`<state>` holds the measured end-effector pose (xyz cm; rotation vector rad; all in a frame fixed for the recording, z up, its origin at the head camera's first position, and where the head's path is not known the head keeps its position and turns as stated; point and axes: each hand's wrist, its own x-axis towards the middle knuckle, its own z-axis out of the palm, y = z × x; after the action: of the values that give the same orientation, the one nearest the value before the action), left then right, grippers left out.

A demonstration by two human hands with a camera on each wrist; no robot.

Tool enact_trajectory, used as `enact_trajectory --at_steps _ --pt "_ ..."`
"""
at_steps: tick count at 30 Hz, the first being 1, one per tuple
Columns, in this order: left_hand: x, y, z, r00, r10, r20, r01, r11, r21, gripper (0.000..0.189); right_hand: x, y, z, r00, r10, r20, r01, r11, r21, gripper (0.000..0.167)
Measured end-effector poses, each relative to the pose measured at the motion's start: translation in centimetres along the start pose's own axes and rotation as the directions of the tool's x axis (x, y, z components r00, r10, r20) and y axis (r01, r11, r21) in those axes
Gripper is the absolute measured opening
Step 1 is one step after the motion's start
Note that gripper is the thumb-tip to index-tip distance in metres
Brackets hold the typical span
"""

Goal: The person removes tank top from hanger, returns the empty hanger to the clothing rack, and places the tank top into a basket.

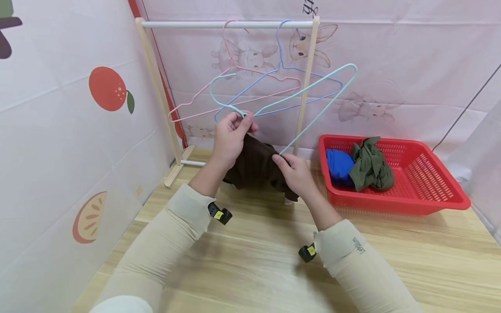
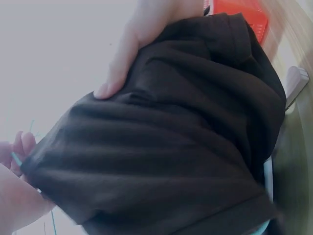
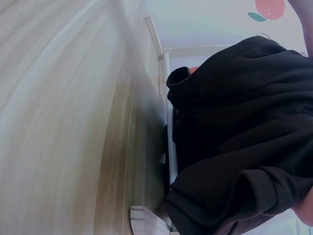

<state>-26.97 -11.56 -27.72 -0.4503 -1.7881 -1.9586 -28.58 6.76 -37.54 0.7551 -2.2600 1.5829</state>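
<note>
A mint-green clothes hanger (image 1: 318, 114) is tilted, its hook to the left and one arm sticking up to the right, outside the cloth. My left hand (image 1: 231, 138) pinches it at the neck, just below the hook, with the top edge of a dark brown T-shirt (image 1: 256, 163) at the fingers. The hanger's other end is hidden inside the shirt; a bit of mint shows at the hem in the left wrist view. My right hand (image 1: 296, 174) grips the shirt's edge where the hanger's lower bar enters. In the right wrist view the short sleeves (image 3: 178, 78) hang loose.
Behind the hands stands a wooden rack with a white rail (image 1: 188, 24). A pink hanger (image 1: 203, 90) and a blue hanger (image 1: 250, 84) hang from it. At right, a red basket (image 1: 426, 202) holds a blue cloth (image 1: 338, 167) and an olive-green cloth (image 1: 372, 167).
</note>
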Motion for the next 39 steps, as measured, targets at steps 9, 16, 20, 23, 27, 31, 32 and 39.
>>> enact_trajectory --at_steps 9,16,20,23,27,31,32,39 --pt "0.4 0.6 -0.5 0.998 -0.044 0.037 0.046 0.998 -0.048 0.025 0.0 0.0 -0.5 1.0 0.011 -0.012 -0.011 1.0 -0.002 0.036" --pt "0.2 1.1 -0.4 0.995 -0.08 0.051 0.084 0.993 -0.08 0.028 -0.1 0.2 -0.6 0.997 0.069 0.042 -0.07 0.997 0.042 0.03" --pt "0.2 1.1 -0.4 0.993 -0.099 0.062 0.105 0.988 -0.111 0.022 0.0 0.1 -0.5 0.995 0.09 0.053 -0.092 0.995 0.03 0.024" --pt "0.3 1.0 -0.3 0.993 -0.098 0.065 0.106 0.984 -0.146 0.012 -0.3 -1.4 -0.7 0.993 0.091 0.073 -0.093 0.995 0.027 0.021" --pt "0.3 0.9 -0.1 0.995 -0.082 0.057 0.092 0.977 -0.19 0.011 -0.4 -1.2 -0.5 0.992 0.086 0.094 -0.089 0.996 0.03 0.021" --pt "0.3 0.9 0.3 0.997 -0.071 0.041 0.078 0.972 -0.222 0.015 -0.2 0.5 0.2 0.991 0.087 0.097 -0.09 0.996 0.022 0.023" --pt "0.3 0.9 0.3 0.997 -0.072 0.038 0.079 0.97 -0.231 0.014 -0.2 0.5 0.3 0.992 0.083 0.095 -0.085 0.996 0.011 0.024" --pt "0.5 1.4 0.8 1.0 -0.028 0.01 0.03 0.957 -0.288 0.007 -0.3 0.6 0.8 0.989 0.064 0.132 -0.056 0.997 -0.06 0.02"
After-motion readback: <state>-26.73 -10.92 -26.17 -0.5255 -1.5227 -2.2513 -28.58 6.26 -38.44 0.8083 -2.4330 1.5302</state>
